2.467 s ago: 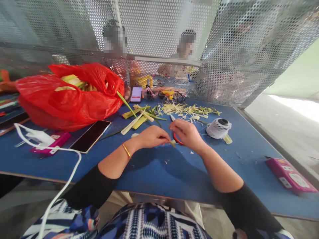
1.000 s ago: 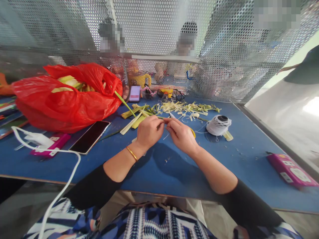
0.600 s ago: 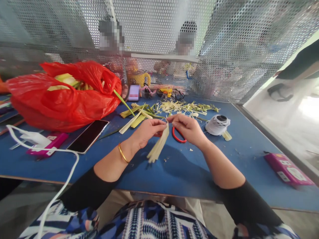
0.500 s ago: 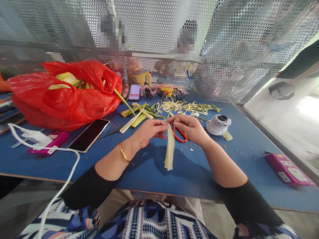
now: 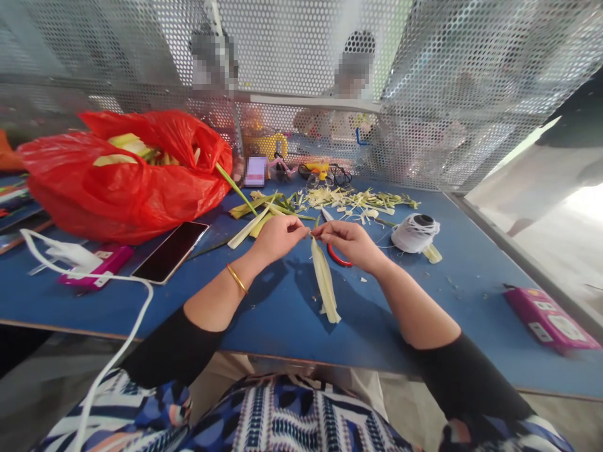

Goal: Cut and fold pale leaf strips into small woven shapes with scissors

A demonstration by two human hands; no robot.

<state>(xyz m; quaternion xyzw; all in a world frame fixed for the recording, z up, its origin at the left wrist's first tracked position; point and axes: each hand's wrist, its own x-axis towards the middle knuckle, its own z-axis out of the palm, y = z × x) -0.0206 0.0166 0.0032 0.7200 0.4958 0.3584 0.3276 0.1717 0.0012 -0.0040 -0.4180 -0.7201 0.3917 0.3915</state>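
Note:
A pale strip of corn husk [image 5: 324,282] hangs from the pinched fingertips of my right hand [image 5: 351,243], its lower end near the blue tabletop. My left hand [image 5: 281,237] is closed in a pinch right beside the husk's gathered top; what lies between its fingertips is too small to make out. Partly under my right hand lies a pair of scissors with red handles [image 5: 340,257], the blades pointing away from me. To the right stands a spool of white thread [image 5: 414,233], with a thin strand running toward my right hand.
Husk strips [image 5: 249,229] and a heap of husk scraps [image 5: 348,199] lie beyond my hands. At the left are a red plastic bag [image 5: 127,194] holding husks, a dark phone [image 5: 172,252] and a white cable [image 5: 136,314]. A magenta box [image 5: 549,319] sits right; a perforated metal screen [image 5: 292,50] stands behind.
My left hand has drawn slightly up and left, its fingertips now at the husk's top. The husk's lower end has swung right, and more of it shows.

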